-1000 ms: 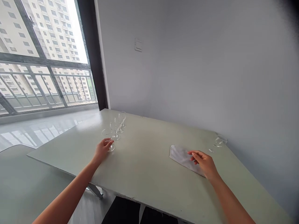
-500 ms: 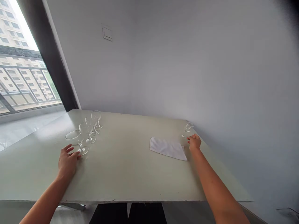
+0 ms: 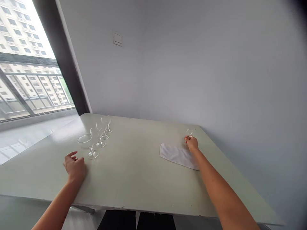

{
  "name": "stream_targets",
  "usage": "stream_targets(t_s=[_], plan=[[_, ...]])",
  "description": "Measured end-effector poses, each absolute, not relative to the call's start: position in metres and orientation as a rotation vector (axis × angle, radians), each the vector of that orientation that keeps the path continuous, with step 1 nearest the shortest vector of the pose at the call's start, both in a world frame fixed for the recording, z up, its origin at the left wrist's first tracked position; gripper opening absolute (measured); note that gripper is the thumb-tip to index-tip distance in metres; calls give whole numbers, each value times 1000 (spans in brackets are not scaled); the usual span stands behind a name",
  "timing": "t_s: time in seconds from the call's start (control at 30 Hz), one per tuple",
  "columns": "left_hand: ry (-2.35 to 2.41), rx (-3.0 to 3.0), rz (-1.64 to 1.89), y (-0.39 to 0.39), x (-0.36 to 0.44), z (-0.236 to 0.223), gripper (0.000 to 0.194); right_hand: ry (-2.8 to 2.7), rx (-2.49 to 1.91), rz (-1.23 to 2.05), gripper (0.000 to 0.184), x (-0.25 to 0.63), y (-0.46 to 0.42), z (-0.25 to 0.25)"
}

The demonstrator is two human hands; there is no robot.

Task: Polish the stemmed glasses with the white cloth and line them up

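My right hand is at the table's far right, its fingers closed around the lower part of a small clear stemmed glass. The glass bowl shows above my fingers; they hide much of its stem. Just below that wrist lies a folded white cloth, partly covered by my forearm. On the other side, my left hand rests on the table with fingers loosely bent and apart, holding nothing. Right beside it stands the nearest wine glass, upright, at the front of a row of several clear stemmed glasses.
The pale table meets a grey wall at the back and right. A switch plate is on the wall. At the left is a large window with a railing outside. The person's dark-clothed legs show below the front edge.
My right hand has moved onto the small glass and closed on it. My left hand has drawn away from the base of the nearest wine glass. The view has shifted slightly.
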State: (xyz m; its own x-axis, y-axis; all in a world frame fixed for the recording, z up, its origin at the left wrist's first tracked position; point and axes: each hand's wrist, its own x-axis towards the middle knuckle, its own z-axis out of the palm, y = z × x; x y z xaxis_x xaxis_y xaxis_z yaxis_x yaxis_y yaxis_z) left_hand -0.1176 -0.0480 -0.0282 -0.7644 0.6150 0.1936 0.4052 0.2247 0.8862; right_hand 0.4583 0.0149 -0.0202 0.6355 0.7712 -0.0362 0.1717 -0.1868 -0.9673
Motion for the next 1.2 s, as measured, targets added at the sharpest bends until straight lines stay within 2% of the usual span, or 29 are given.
stream_targets(t_s=[0.17, 0.23, 0.3, 0.43, 0.57, 0.73, 0.83, 0.93, 1.07, 1.2], plan=[[2340, 1001, 2077, -73, -91, -10, 43, -1046, -1479, 769, 31, 370, -1, 3], [2205, 1216, 1952, -85, -61, -5, 34, -1154, -1393, 850, 36, 324, -18, 13], [1883, 1405, 1650, -97, -24, -2, 26, -1339, -1250, 958, 44, 278, -41, 21], [1446, 1556, 1352, -116, 40, 2, 38, -1611, -1111, 1163, 54, 210, -90, 26], [1327, 1479, 1215, -127, 58, 4, 37, -1846, -1045, 1134, 51, 189, -118, 27], [1356, 1290, 1245, -125, 20, -1, 40, -2064, -1132, 1021, 45, 216, -119, 40], [1566, 1208, 1330, -116, -23, -4, 49, -1994, -1321, 813, 33, 257, -107, 44], [1709, 1158, 1353, -109, -64, -5, 54, -1890, -1595, 560, 29, 312, -93, 40], [1779, 1146, 1325, -104, -95, -6, 57, -1813, -1967, 226, 29, 386, -85, 28], [1865, 1187, 1281, -98, -102, -9, 55, -1854, -2030, 66, 34, 441, -86, 7]])
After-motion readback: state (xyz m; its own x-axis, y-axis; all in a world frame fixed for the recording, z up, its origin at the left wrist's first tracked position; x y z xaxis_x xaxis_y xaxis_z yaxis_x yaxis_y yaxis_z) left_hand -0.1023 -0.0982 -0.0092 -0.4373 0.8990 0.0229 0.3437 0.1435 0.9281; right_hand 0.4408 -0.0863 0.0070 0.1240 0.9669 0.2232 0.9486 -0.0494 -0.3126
